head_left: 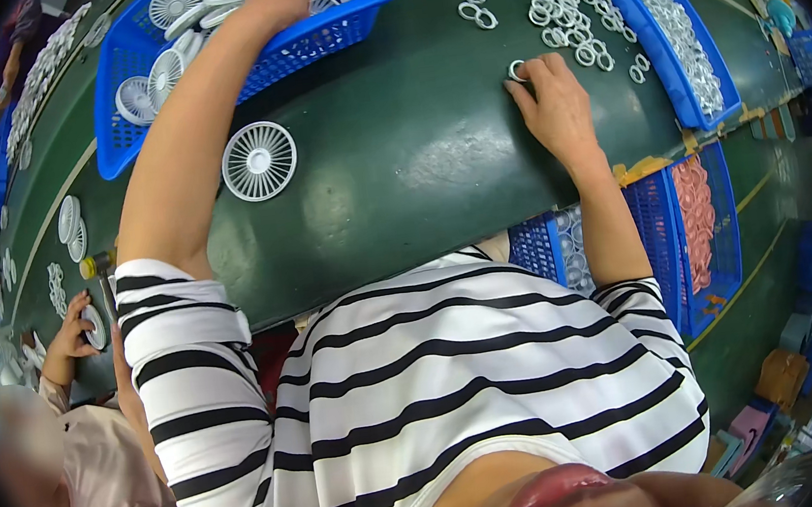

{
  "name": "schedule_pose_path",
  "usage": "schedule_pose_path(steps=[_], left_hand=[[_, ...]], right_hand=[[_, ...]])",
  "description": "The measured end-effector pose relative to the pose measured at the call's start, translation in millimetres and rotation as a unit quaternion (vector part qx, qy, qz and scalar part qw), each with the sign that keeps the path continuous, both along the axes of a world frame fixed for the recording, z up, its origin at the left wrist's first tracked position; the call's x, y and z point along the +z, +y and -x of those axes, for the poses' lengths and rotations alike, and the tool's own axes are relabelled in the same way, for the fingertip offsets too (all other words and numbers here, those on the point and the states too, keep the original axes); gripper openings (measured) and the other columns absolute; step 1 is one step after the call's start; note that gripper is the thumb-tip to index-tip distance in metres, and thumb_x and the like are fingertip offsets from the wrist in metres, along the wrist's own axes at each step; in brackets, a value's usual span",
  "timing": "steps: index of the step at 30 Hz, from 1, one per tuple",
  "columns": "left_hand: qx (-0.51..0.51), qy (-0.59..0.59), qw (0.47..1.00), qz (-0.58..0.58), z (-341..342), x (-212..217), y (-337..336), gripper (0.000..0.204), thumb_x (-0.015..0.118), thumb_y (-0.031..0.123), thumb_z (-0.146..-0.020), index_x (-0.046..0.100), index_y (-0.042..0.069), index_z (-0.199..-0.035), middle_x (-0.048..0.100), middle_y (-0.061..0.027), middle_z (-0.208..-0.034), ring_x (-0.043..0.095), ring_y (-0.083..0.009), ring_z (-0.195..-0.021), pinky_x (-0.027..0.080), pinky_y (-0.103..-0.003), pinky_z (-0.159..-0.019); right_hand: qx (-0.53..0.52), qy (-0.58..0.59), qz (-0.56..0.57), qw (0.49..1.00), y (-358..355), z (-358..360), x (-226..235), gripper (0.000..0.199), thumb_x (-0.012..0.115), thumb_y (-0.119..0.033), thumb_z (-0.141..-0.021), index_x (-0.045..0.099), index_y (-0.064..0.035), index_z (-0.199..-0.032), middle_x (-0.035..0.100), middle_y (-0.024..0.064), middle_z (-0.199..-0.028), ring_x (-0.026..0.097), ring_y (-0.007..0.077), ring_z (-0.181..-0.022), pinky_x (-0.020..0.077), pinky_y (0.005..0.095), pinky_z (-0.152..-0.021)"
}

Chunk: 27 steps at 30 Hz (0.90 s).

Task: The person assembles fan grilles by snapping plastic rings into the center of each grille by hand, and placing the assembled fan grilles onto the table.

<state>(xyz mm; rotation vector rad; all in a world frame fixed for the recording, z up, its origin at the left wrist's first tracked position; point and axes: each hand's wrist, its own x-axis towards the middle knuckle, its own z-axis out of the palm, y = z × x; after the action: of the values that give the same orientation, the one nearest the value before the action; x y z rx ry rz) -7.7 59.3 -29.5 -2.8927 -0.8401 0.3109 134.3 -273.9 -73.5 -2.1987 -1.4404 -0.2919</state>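
Two blue baskets flank your green bench (396, 156): your left hand (275, 0) reaches into the big basket (304, 36) of white fan grilles, its fingers cut off at the frame's top, so you cannot tell their grip. One grille (259, 160) lies loose on the bench. Your right hand (553, 99) pinches a small white ring (516, 70), half hidden under your fingers, beside the scattered rings (564, 14).

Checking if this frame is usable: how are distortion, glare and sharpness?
Head view: strong fisheye bend with black corners; soft sheen on the green table; right hand on a white ring is sharp; left hand in the blue basket too.
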Motion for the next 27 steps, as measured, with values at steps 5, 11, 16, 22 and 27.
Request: schedule_pose_path(steps=[5,11,16,22,27], left_hand=[[0.000,-0.204,0.979,-0.022,38.5,29.4,-20.8,0.032,0.069,0.024,-0.076,0.062,0.002,-0.098,0.066,-0.0164,-0.095,0.063,-0.0343,-0.088,0.050,-0.041,-0.074],[-0.146,-0.642,0.748,-0.088,73.8,36.0,-152.8,0.026,0.073,0.009,-0.075,0.059,0.002,-0.095,0.059,-0.0116,-0.078,0.055,-0.0283,-0.065,0.046,-0.034,-0.059],[0.054,-0.672,0.638,0.373,89.7,7.4,-216.5,0.025,0.060,0.023,-0.092,0.051,0.002,-0.101,0.057,-0.0027,-0.085,0.051,-0.0066,-0.076,0.044,-0.022,-0.067],[0.123,-0.603,0.595,0.517,92.4,3.9,-226.1,0.030,0.047,0.031,-0.099,0.050,0.001,-0.102,0.055,-0.0024,-0.087,0.050,-0.0064,-0.078,0.044,-0.022,-0.069],[0.074,-0.608,0.665,0.428,95.9,-2.1,-227.0,0.031,0.047,0.029,-0.098,0.048,0.001,-0.111,0.060,-0.0074,-0.090,0.056,-0.0131,-0.078,0.047,-0.028,-0.070]], right_hand=[[0.068,0.059,-0.079,0.993,-1.5,3.3,2.7,0.008,0.066,-0.009,-0.078,0.063,-0.0039,-0.082,0.060,0.0106,-0.088,0.059,0.0292,-0.080,0.0476,0.0374,-0.068],[0.163,-0.009,-0.274,0.948,0.2,32.7,27.8,0.018,0.073,-0.001,-0.068,0.066,-0.0050,-0.084,0.061,0.0066,-0.083,0.057,0.0241,-0.074,0.0463,0.0317,-0.063],[0.252,-0.068,-0.318,0.911,9.2,60.6,44.5,0.024,0.076,0.001,-0.062,0.065,-0.0057,-0.083,0.060,0.0045,-0.083,0.057,0.0230,-0.071,0.0469,0.0310,-0.062],[0.296,-0.087,-0.307,0.900,26.6,83.4,45.6,0.027,0.072,-0.004,-0.058,0.064,-0.0078,-0.084,0.060,0.0011,-0.084,0.058,0.0205,-0.074,0.0479,0.0305,-0.064],[0.300,-0.057,-0.176,0.936,29.4,90.4,53.5,0.021,0.068,-0.005,-0.066,0.060,-0.0069,-0.085,0.058,0.0031,-0.087,0.057,0.0222,-0.079,0.0454,0.0334,-0.066]])
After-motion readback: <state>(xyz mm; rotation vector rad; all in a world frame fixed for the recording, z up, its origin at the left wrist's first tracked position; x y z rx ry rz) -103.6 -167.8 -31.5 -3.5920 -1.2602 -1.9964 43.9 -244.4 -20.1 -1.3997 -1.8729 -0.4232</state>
